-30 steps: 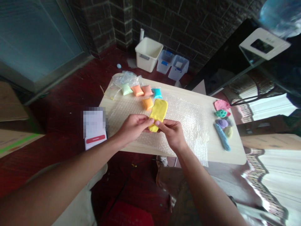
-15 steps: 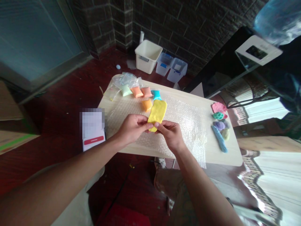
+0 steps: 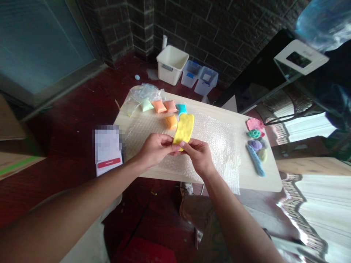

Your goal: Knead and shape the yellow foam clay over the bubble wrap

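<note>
A flattened slab of yellow modelling clay is pinched at its near end between my two hands, above the table. My left hand grips its lower left edge with thumb and fingers. On the other side, my right hand presses its thumb on the clay, fingers curled beneath. Just beyond lie an orange clay packet and a blue one, partly covered by the slab. Farther left are a salmon packet, a light orange packet and a pale green packet.
Bubble wrap covers much of the table. Crumpled clear plastic lies at the far left corner. Several shaped clay pieces, including a blue strip and a pink piece, sit at the right. A white bin stands behind.
The yellow clay's far end has risen slightly and its outline looks a little more curved. Both hands keep their hold in nearly the same place.
</note>
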A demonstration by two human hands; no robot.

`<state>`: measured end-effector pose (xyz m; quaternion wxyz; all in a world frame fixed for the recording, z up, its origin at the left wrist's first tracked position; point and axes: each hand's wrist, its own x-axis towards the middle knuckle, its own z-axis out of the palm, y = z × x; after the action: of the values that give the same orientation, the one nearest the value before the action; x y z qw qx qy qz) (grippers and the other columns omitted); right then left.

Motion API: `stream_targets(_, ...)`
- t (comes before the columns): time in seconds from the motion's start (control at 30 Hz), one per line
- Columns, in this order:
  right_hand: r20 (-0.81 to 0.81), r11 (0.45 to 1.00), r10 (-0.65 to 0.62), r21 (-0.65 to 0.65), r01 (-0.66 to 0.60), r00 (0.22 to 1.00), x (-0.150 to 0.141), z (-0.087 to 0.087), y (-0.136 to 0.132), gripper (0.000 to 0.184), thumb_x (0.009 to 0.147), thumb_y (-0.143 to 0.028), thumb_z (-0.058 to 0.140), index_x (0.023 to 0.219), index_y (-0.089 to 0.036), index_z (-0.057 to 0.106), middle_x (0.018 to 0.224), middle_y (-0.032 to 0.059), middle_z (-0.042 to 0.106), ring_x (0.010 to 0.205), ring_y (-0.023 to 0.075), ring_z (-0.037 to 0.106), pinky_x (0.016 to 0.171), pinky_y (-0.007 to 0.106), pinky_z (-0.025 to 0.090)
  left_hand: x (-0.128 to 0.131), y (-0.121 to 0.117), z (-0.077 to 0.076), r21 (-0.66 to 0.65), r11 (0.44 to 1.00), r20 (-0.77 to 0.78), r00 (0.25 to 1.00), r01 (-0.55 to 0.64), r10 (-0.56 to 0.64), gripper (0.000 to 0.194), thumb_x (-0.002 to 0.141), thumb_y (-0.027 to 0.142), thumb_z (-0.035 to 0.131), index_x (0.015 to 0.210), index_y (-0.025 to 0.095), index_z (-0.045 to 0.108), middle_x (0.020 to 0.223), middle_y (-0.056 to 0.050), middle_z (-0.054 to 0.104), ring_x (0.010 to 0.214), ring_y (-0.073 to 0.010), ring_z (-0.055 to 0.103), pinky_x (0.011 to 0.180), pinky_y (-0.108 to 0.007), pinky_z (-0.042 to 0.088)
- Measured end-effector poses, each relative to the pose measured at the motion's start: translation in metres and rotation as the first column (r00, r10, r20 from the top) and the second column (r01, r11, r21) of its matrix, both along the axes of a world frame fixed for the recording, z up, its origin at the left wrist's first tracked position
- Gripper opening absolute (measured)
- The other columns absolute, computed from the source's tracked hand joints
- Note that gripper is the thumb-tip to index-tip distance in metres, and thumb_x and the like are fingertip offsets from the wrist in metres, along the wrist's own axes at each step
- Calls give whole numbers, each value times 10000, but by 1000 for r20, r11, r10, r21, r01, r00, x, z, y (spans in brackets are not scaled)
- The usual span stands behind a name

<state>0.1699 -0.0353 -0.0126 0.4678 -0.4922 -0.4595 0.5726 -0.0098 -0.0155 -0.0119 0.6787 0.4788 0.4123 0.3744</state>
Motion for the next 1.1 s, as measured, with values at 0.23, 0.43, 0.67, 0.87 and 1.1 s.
stream_targets(0.23, 33, 999, -36, 21, 35, 999, 3, -5, 2, 317, 787, -542, 884, 784, -228, 841, 691, 33, 761, 596, 151, 625, 615, 310, 516, 4, 1, -3, -8, 1000, 52, 999, -7, 7, 251, 805, 358, 855, 903, 136, 791, 861, -80, 794, 784, -184, 748, 758, -325, 622)
stream_targets(0.43, -16, 1000, 17, 19, -16, 1000, 4, -3, 2, 295, 830, -519, 862, 891, -231, 856, 743, 34, 775, 618, 151, 642, 657, 324, 531, 3, 1, -6, 12, 1000, 22, 1000, 19, -19, 204, 813, 321, 837, 876, 133, 790, 831, -77, 789, 756, -175, 735, 749, -316, 605)
stream_targets(0.67, 74, 999, -22, 29, 20, 997, 7, 0, 2, 261, 804, -503, 880, 778, -244, 857, 700, 30, 766, 621, 160, 616, 631, 324, 506, 3, 1, 0, -4, 1000, 82, 997, 0, 0, 333, 794, 412, 875, 972, 144, 793, 992, -94, 812, 858, -212, 770, 812, -349, 637)
stream_targets(0.87, -20, 1000, -1, -12, 1, 1000, 5, -3, 2, 230, 851, -474, 853, 813, -247, 857, 739, 33, 773, 642, 157, 653, 683, 331, 553, 2, 2, 3, 16, 995, 8, 995, -102, 101, 229, 769, 370, 868, 801, 150, 812, 751, -47, 775, 691, -170, 704, 720, -312, 611)
stream_targets(1.1, 60, 999, -43, 27, 41, 997, 12, -5, 4, 211, 813, -461, 887, 750, -264, 851, 664, 16, 735, 610, 153, 622, 634, 326, 535, 2, 2, 3, -52, 995, 112, 990, -84, 89, 268, 784, 405, 852, 865, 154, 805, 843, -64, 791, 767, -181, 720, 771, -330, 600)
